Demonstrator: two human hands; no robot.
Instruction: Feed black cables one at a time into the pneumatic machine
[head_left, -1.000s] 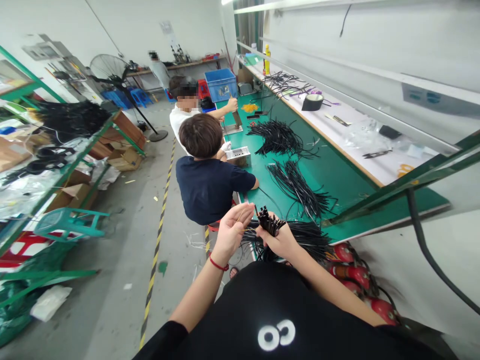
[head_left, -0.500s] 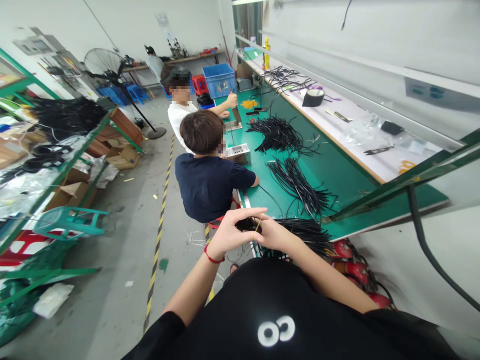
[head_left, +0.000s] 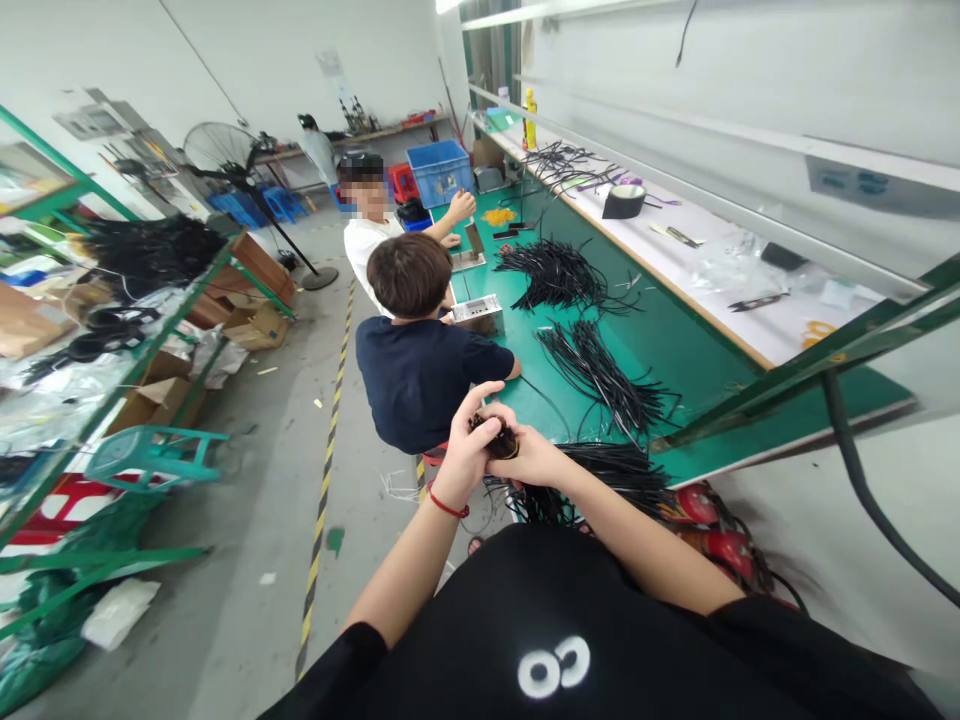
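Observation:
In front of my chest, both hands close round the end of a bundle of black cables (head_left: 502, 437). My left hand (head_left: 466, 455), with a red cord at the wrist, grips it from the left, thumb across the top. On the right side, my right hand (head_left: 536, 458) is wrapped against the same bundle, its fingers partly hidden. A thin yellow rubber band (head_left: 513, 455) shows at the bundle's edge. Just beyond my right forearm, a heap of black cables (head_left: 619, 470) lies at the near end of the green table (head_left: 697, 375).
A co-worker in dark blue (head_left: 427, 375) sits close ahead, with another in white (head_left: 364, 240) beyond. More cable bundles (head_left: 604, 375) lie along the table. Fire extinguishers (head_left: 705, 503) stand at the right below it. A teal stool (head_left: 154, 455) is on the left.
The yellow rubber band was stretched between my hands; now it sits at the bundle. Both hands have closed in on the bundle, and its end has come into view.

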